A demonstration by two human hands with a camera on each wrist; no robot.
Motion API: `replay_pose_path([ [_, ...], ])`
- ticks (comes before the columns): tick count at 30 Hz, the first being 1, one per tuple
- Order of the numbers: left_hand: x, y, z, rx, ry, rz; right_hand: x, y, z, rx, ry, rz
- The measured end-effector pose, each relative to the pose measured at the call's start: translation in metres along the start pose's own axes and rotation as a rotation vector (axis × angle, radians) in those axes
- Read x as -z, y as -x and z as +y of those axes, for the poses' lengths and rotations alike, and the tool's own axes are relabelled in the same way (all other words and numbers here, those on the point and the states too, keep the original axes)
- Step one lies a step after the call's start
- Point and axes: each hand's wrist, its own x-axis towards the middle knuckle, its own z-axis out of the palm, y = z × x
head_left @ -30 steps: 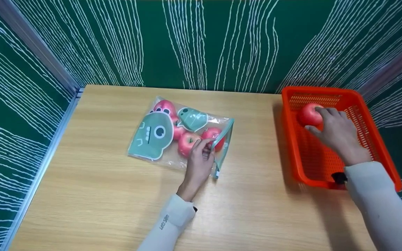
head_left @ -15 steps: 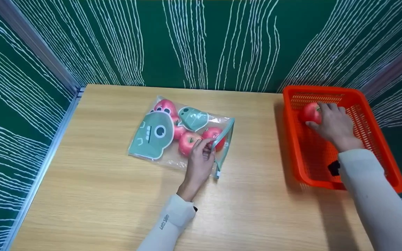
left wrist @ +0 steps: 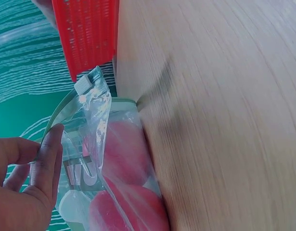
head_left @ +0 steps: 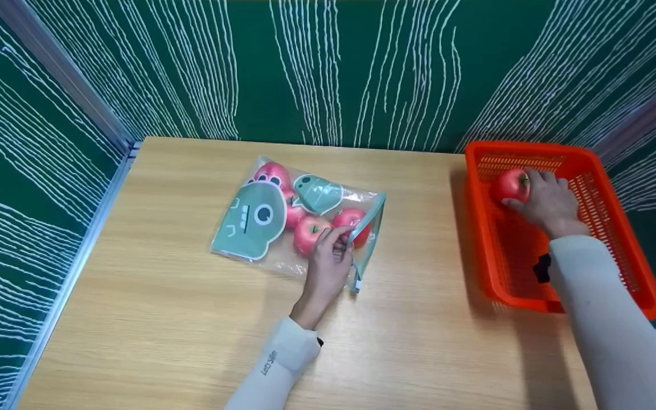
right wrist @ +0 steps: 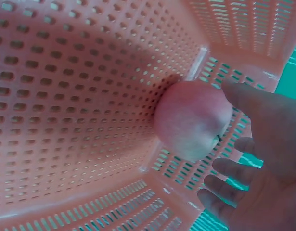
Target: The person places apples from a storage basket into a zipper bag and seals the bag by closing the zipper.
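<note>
A clear zip bag [head_left: 282, 265] with green monster prints and a green zip edge lies on the table, several red apples [head_left: 309, 233] inside it. My left hand [head_left: 327, 265] pinches the bag's zip edge between thumb and fingers, lifting it a little; the white slider [left wrist: 83, 84] shows in the left wrist view. On the right, one red apple [head_left: 512, 185] sits in the orange basket [head_left: 479, 250]. Over it reaches my right hand [head_left: 550, 202], thumb at the apple's side. In the right wrist view the other fingers are loosely bent and apart from the apple.
The wooden table [head_left: 191, 330] carries the bag at its middle and the basket at its right. Green walls [head_left: 356, 68] with white lines stand behind and at both sides. The basket's slotted walls rise around my right hand.
My right hand has moved slightly down and left over the apple, its thumb coming closer to the apple's side. The left hand keeps its pinch on the bag's edge.
</note>
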Motion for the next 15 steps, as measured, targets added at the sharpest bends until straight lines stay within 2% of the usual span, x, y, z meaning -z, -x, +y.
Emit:
replay_pose_path([
  [5,0.000,0.000,0.000,0.018,-0.003,-0.008,-0.004,-0.005,0.004,-0.017,0.004,-0.008],
  [12,-0.001,-0.001,-0.003,-0.047,-0.006,0.026,-0.007,-0.012,0.005,-0.026,0.021,0.010],
  [15,-0.002,-0.002,-0.004,-0.049,-0.005,0.026,-0.007,-0.014,0.006,-0.018,0.023,0.011],
])
